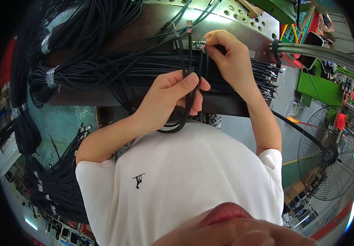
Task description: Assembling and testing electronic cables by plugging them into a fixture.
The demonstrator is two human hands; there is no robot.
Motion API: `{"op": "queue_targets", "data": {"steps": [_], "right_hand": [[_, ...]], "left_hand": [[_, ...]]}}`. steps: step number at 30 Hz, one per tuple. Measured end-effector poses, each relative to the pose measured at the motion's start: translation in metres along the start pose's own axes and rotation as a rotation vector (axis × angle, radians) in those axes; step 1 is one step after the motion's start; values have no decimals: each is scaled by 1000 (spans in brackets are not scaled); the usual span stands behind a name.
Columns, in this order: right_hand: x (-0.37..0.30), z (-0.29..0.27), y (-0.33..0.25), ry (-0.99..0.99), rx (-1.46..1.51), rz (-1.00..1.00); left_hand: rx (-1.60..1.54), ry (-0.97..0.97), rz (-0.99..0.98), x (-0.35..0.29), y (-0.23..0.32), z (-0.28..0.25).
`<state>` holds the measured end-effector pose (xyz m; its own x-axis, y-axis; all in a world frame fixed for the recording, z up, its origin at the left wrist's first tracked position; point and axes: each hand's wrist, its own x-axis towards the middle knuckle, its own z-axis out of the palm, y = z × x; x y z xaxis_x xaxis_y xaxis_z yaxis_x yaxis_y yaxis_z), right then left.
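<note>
My left hand (165, 95) is closed around several black cables (190, 55), which stand up past the thumb and loop down toward my shirt. At the tip of one cable, the thumb and forefinger of my right hand (235, 61) pinch a small silver metal connector (202, 42). Another cable end in the left hand carries a similar metal connector (189, 27). Under both hands a thick bundle of black cables (115, 67) lies across the dark table, its connector ends (269, 80) fanned out on the right.
A silver tie (51, 78) binds the bundle's left end. More cable bundles (56, 180) lie at the left and far left. A perforated metal plate (242, 16) is at the back. To the right stand a metal rail (320, 52) and a black fan (330, 154).
</note>
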<state>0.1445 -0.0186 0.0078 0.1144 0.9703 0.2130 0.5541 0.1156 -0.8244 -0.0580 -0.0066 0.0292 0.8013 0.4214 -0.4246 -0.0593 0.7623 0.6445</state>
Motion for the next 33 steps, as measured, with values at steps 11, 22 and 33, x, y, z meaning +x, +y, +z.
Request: {"op": "queue_targets", "data": {"steps": [11,22,33], "right_hand": [[0,-3,1,-79,28,105],[-11,-10,-13,249,-578,-433],[-13,-12,13,82,-228,-174]], "left_hand": [[31,25,-3,2,0,1],[19,-28,-82,8,7,7],[279,63,28,3,-4,-1]]}}
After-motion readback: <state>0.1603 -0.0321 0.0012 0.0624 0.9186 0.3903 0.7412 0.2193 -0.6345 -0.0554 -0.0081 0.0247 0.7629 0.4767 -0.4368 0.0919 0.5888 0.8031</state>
